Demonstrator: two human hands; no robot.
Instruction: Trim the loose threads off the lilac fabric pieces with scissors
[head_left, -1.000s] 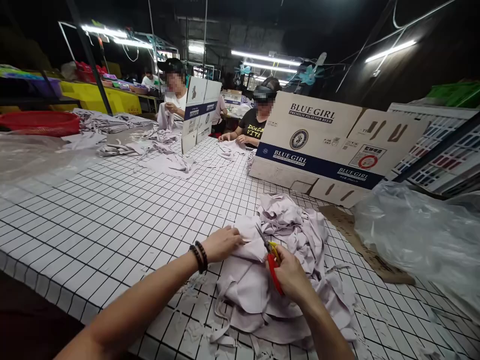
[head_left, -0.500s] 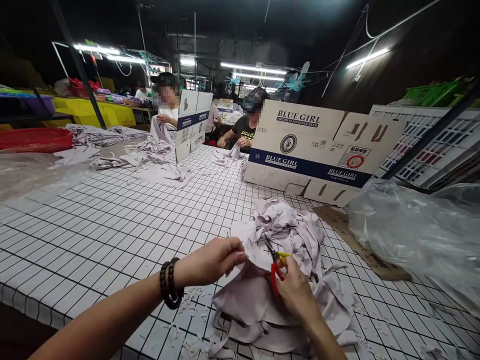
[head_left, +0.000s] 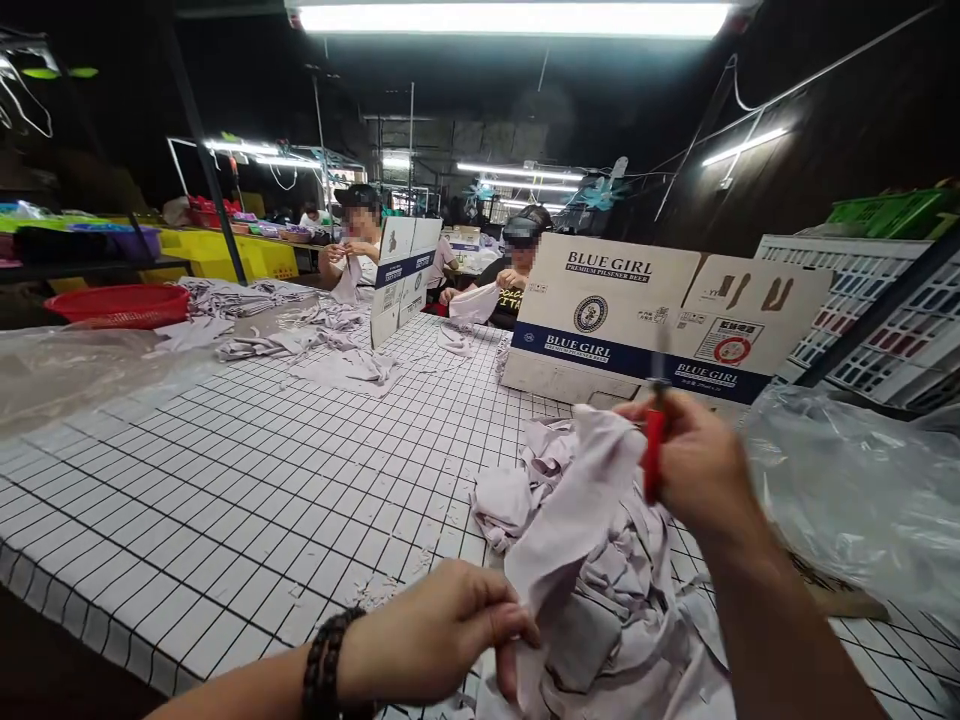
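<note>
Right, the pale lilac cloth (head_left: 566,530) runs between my two hands, slanting from the lower centre of the frame up toward the right of centre. My left hand (head_left: 439,635) pinches its lower end between thumb and fingers, dark bead bracelets (head_left: 326,660) at the wrist. My right hand (head_left: 701,465) is curled around red-handled scissors (head_left: 654,455), blades upward and blurred, and its fingertips meet the cloth's upper corner; whether they grip it I can't quite tell. Beneath the cloth, a rumpled heap of the same fabric (head_left: 626,570) fills the lower right of centre. Small clippings (head_left: 382,590) lie near my left wrist on the white, black-gridded counter (head_left: 255,500).

Just past my right hand, a big printed carton (head_left: 622,320) stands upright, blocking much of the upper right and partly hiding a co-worker (head_left: 514,290). A clear plastic bag (head_left: 862,500) bulges at the right edge, over brown cardboard (head_left: 840,592). A narrower carton (head_left: 405,285) stands at upper centre, beside a second co-worker (head_left: 360,245) holding similar fabric. More cloth pieces (head_left: 345,370) and a red basket (head_left: 120,305) sit toward the upper left.
</note>
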